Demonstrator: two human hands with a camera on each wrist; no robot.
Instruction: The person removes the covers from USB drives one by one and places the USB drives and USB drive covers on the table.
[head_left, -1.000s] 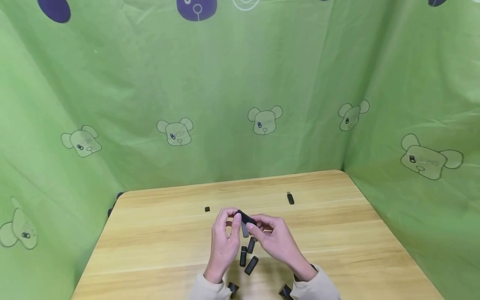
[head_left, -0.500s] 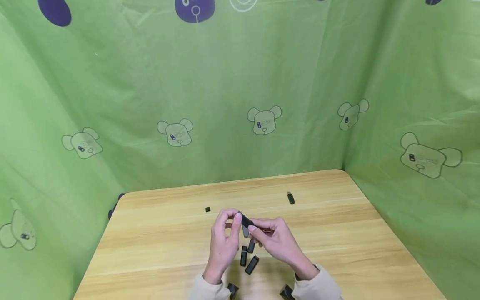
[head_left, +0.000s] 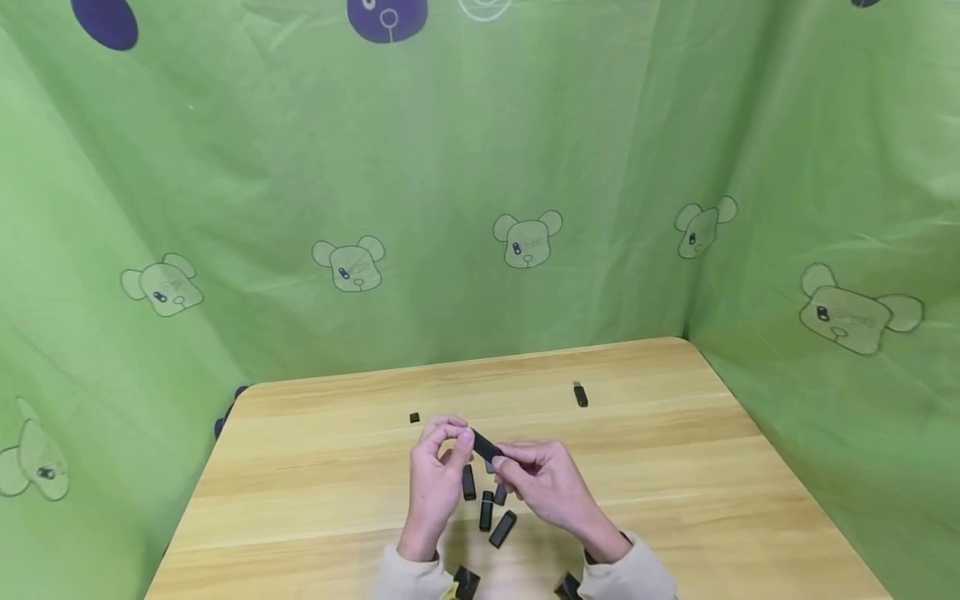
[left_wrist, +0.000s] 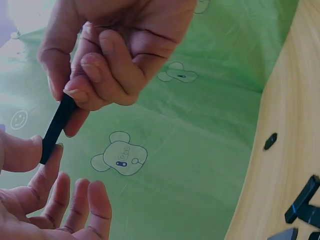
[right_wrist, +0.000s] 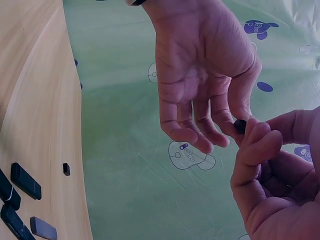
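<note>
A slim black USB stick (head_left: 485, 446) is held above the table between both hands, tilted down toward the right. My left hand (head_left: 437, 479) pinches its upper left end between thumb and index finger. The other end is in the pinch of my right hand (head_left: 551, 483), whose remaining fingers curl inward in the left wrist view. That view shows the stick (left_wrist: 56, 127) edge-on, bridging the two hands. In the right wrist view only a dark end of the stick (right_wrist: 240, 126) shows; fingers hide the rest.
Several dark sticks lie below the hands, among them one with a light band (head_left: 487, 511) and a plain one (head_left: 503, 529). A USB stick with a bare metal plug (head_left: 581, 395) lies back right, a small black piece (head_left: 415, 417) back left. Green curtains surround the wooden table (head_left: 300, 467).
My left hand has shifted a little to the left, uncovering another black stick on the table beneath it. The held stick moved slightly left and down; both hands keep their pinch.
</note>
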